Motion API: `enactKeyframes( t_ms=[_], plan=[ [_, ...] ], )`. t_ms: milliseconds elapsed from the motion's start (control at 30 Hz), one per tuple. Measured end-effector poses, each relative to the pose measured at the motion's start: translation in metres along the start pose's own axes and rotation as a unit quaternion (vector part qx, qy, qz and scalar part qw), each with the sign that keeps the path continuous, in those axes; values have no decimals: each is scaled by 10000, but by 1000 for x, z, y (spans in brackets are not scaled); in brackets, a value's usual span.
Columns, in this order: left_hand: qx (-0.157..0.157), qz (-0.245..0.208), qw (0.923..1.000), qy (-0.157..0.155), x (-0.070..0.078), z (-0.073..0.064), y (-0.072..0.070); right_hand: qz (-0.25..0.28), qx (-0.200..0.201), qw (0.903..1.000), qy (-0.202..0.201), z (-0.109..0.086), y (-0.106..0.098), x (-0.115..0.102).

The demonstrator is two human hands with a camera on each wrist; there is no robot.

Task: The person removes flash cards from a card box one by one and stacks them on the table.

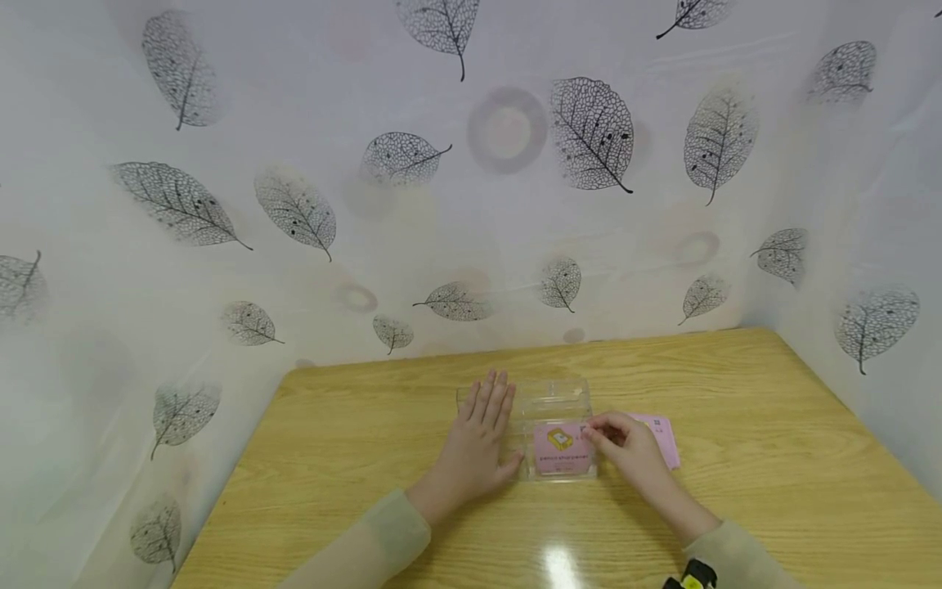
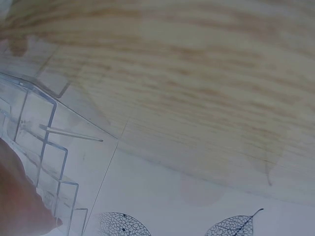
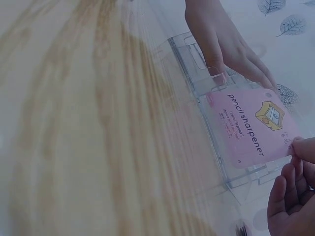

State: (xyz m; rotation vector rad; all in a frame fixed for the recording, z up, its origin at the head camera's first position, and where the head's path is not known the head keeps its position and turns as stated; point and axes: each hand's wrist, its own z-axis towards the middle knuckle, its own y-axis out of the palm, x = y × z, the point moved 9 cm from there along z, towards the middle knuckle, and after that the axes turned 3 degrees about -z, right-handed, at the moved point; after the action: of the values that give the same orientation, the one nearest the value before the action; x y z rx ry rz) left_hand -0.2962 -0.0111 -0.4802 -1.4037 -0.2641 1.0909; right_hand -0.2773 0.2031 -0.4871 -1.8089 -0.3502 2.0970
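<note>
A clear plastic card holder point(image 1: 555, 388) with stepped compartments lies on the table. My left hand point(image 1: 474, 446) rests flat over its left part, fingers straight and pointing away from me. In the left wrist view, a piece of that hand point(image 2: 22, 196) shows beside the clear steps point(image 2: 64, 162). Between thumb and fingertip, my right hand point(image 1: 631, 448) pinches the right edge of a pink card point(image 1: 562, 448) at the holder's near part. The right wrist view shows the card's yellow sharpener picture and the words "pencil sharpener" point(image 3: 246, 125).
More pink cards point(image 1: 666, 442) lie on the wooden table point(image 1: 338, 442) just right of the holder, partly behind the right hand. A leaf-printed white sheet point(image 1: 500, 229) stands along the table's back and sides. A dark band point(image 1: 692, 575) shows at the right sleeve.
</note>
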Motion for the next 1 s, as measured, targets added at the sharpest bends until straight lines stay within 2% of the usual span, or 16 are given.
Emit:
enactKeyframes(
  t_ms=[333,800,1000],
  plan=[
    [133,-27,9999,-16,0,-1,-1,3,38,10000,5,-1,-1,-3],
    [28,-4,10000,-3,-1,0,-2,0,-12,10000,82,-2,-2,-6],
    [117,8,9999,-2,-1,-1,-3,-51,3,10000,1,-2,-2,-7]
  ],
)
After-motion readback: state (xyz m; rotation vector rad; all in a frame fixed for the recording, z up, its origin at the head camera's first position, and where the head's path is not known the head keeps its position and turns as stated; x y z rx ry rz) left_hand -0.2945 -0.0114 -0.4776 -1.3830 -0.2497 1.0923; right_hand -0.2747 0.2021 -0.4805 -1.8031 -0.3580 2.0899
